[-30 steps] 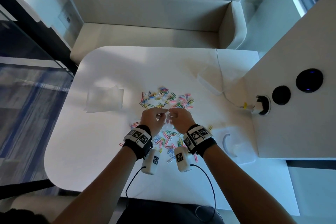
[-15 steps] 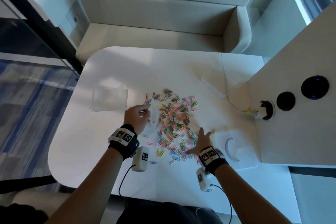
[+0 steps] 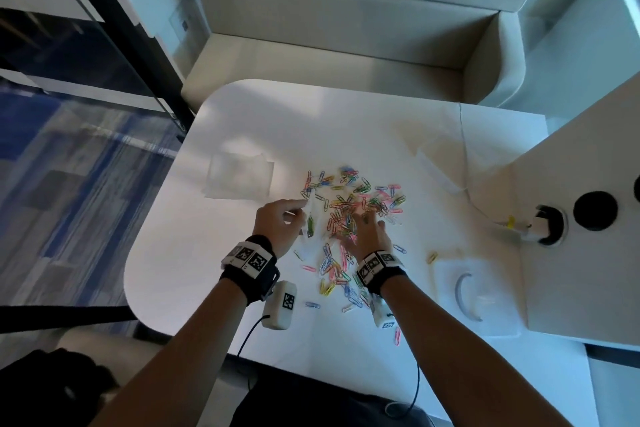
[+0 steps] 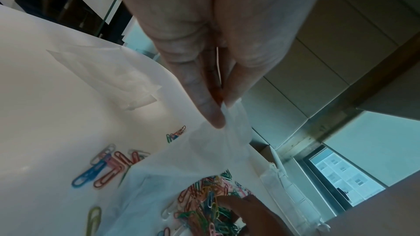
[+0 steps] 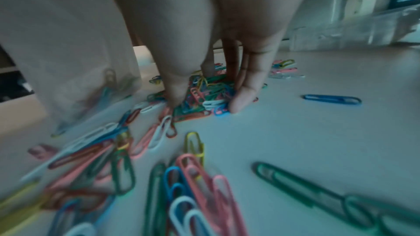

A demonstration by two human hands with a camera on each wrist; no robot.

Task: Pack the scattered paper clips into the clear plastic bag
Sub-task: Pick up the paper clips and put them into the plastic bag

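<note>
Several coloured paper clips [image 3: 360,199] lie scattered over the middle of the white table [image 3: 346,121]. My left hand [image 3: 300,216] holds the clear plastic bag [image 3: 309,225] upright at the pile's left edge. In the left wrist view its thumb and forefinger [image 4: 213,112] pinch the bag's rim [image 4: 236,114], and a few clips show inside the bag [image 4: 204,200]. My right hand [image 3: 367,220] is down on the middle of the pile. Its thumb and fingers [image 5: 244,96] close round a bunch of clips [image 5: 210,94] on the tabletop, with the bag [image 5: 75,56] just to their left.
A second flat clear bag [image 3: 239,177] lies at the left back. A clear plastic box [image 3: 438,166] and a thin cable [image 3: 464,156] sit at the right back, a clear lid [image 3: 474,291] at the front right. A white console with black sockets [image 3: 594,215] borders the right.
My hands parted: the left stayed at the pile's left edge with the bag. The right swung out to the front right, then came in onto the middle of the pile.
</note>
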